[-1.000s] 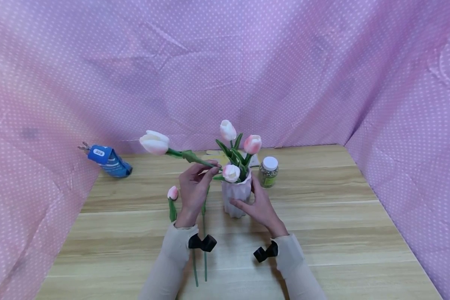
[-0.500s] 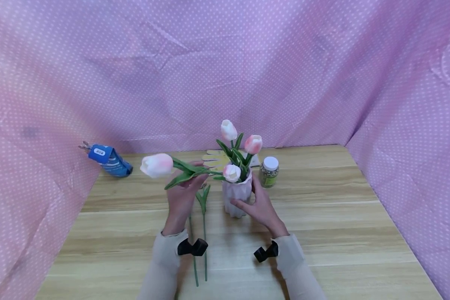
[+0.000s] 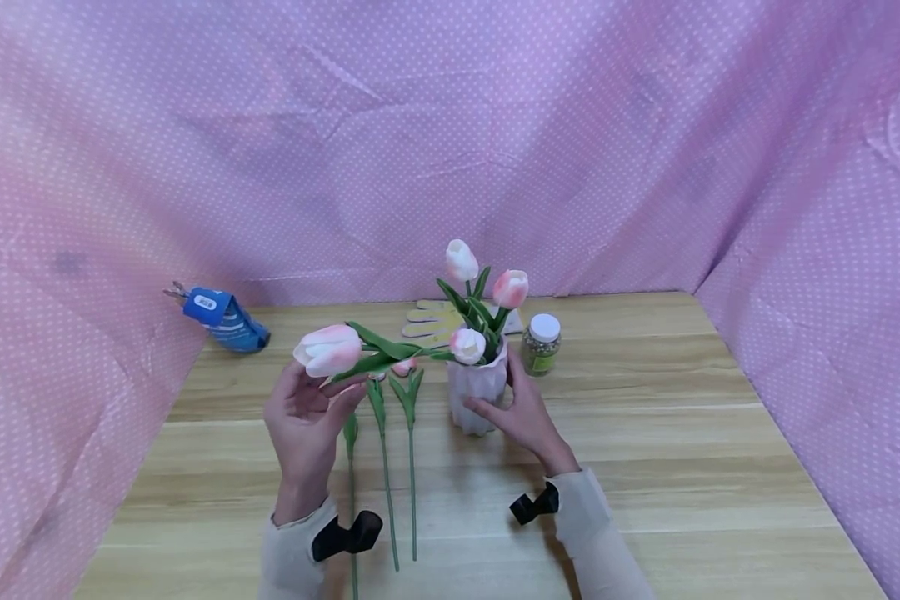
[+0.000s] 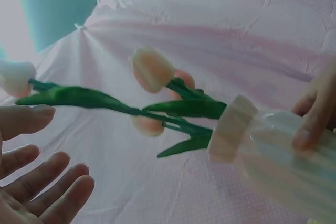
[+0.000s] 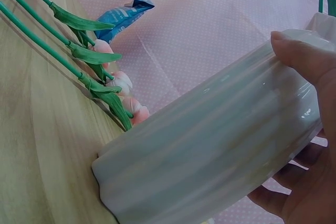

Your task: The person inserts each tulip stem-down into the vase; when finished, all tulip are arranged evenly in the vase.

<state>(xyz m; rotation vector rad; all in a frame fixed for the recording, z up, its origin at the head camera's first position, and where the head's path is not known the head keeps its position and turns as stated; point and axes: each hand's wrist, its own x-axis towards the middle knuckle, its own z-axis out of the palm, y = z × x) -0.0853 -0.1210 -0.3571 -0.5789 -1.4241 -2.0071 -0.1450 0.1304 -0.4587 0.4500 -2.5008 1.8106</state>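
Observation:
A white fluted vase (image 3: 468, 408) stands upright on the table, holding several pink-and-white tulips. My right hand (image 3: 523, 417) grips its right side; the right wrist view shows the thumb on one side of the vase (image 5: 210, 135) and fingers round the other. One tulip (image 3: 328, 350) leans far out over the rim to the left, almost level. Just below its bloom is my left hand (image 3: 303, 433), palm up. The left wrist view shows that hand's fingers (image 4: 52, 182) spread and apart from the stem; whether a fingertip touches the bloom, I cannot tell.
Three tulips lie on the table left of the vase, among them one with a long green stem (image 3: 412, 483). A white-capped jar (image 3: 543, 343) stands right of the vase. Behind are a yellow-and-white glove (image 3: 429, 323) and, at far left, a blue bag (image 3: 232, 323). Pink dotted cloth (image 3: 450, 150) surrounds the table.
My left hand has let go of the leaning tulip's stem and moved left and down, below the bloom. The bloom has sunk lower. My right hand stays on the vase.

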